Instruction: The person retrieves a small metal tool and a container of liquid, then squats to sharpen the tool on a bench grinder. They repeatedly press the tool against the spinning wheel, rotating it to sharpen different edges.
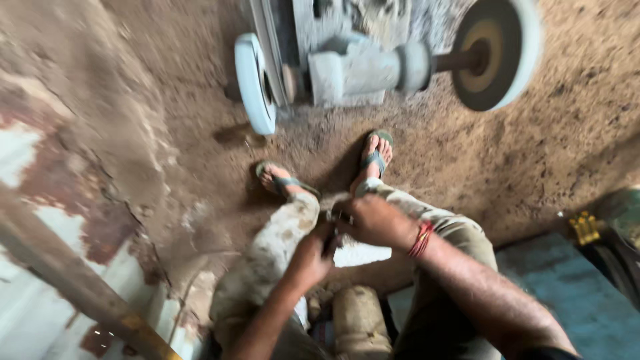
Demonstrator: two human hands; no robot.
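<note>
Both my hands meet between my knees over a small metal part (338,217) that is blurred and mostly hidden. My left hand (311,257) is closed around its near end. My right hand (373,220), with red threads on the wrist, grips it from above. My dusty trouser legs and sandalled feet (377,155) rest on the sawdust-covered floor (547,133). Below my hands lies a pale flat piece (363,255).
A grinding machine (360,67) stands ahead with a pale wheel (255,83) on the left and a round disc (493,53) on the right. A peeling wall (60,200) runs along the left. A blue surface (573,287) lies at the right.
</note>
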